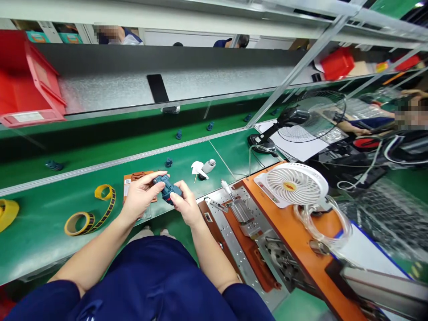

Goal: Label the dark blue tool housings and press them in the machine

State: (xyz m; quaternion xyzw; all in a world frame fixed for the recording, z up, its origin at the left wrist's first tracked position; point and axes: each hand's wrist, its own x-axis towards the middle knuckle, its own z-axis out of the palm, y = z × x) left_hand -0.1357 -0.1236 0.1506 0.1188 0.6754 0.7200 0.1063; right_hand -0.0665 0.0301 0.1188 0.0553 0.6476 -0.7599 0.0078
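Note:
A dark blue-green plastic housing (167, 188) with a small red patch is held in front of my body. My left hand (143, 195) grips its left end, thumb on top. At its right end, my right hand (184, 206) has the thumb pressed against the near side. Under and behind my left hand lies an orange-brown fixture (129, 182) with a white label, partly covered. Just beyond my hands, a smaller blue-green part (168, 162) stands on the green bench (133, 156).
A roll of yellow labels (79, 224) trails its strip at left. Right of my hands are a white bottle (209, 166), a metal jig (242, 214) and a white fan (292, 185). A red bin (43, 84) and a phone (157, 88) sit on the shelf. Co-workers are nearby.

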